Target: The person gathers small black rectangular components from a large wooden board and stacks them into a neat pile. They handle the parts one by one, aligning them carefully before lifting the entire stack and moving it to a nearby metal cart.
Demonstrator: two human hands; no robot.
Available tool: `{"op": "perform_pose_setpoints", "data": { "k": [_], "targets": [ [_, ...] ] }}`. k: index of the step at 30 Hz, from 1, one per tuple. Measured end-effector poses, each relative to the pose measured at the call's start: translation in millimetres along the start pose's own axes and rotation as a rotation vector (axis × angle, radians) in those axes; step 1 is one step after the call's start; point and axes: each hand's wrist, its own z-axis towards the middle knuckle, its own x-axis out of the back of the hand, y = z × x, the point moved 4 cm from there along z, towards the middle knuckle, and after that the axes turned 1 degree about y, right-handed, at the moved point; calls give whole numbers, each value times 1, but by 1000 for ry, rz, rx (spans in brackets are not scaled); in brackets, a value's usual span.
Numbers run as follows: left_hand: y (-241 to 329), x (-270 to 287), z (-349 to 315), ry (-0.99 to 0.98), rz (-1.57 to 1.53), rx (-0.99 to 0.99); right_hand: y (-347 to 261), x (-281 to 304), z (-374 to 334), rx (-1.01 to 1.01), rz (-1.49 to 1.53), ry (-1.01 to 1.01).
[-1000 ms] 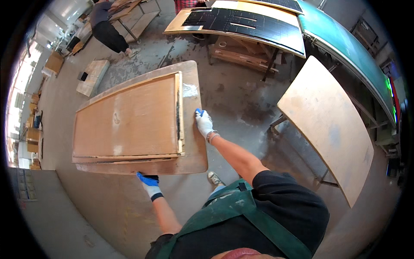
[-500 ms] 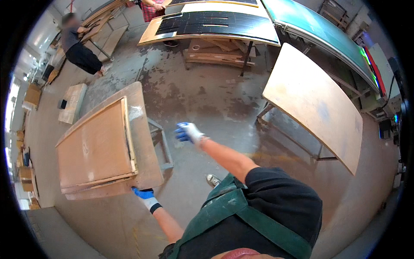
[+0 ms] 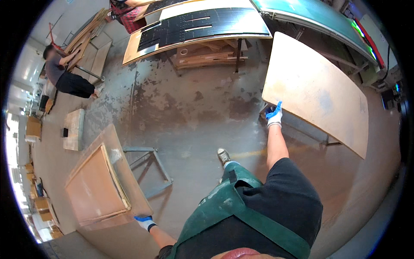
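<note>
My left hand, in a white and blue work glove, grips the near corner of a wooden tabletop at the left. On that top lies a flat panel edged with wood strips. A grey metal stand shows beside it. My right hand, gloved the same way, holds the left edge of a plain pale tabletop. Its thumb rests on the upper face, and the other fingers are partly hidden below the edge.
Ahead stands a table bearing a black sheet, with boards stacked below. A green conveyor-like surface runs behind at the right. One person stands far left, another at the far table. A pale block lies on the floor.
My right hand has gone from mid-air to the right tabletop's edge and closed on it. My left hand keeps its corner. The left tabletop now appears lower, with more of its stand showing.
</note>
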Motion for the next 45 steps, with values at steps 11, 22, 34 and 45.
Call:
{"op": "perform_pose_setpoints", "data": {
  "k": [11,22,34,45],
  "targets": [
    [-20,-7,-7,125,266,119,-11,-19,54,137,344,-153],
    [-22,-32,-22,170,1890,-270,36,86,-10,5,159,-159],
    [-43,4,52,-253,3197,-243,162,169,-137,-315,53,-292],
    [-165,-44,41,-405,1274,183,278,109,-250,-700,-396,-533]
  ]
}}
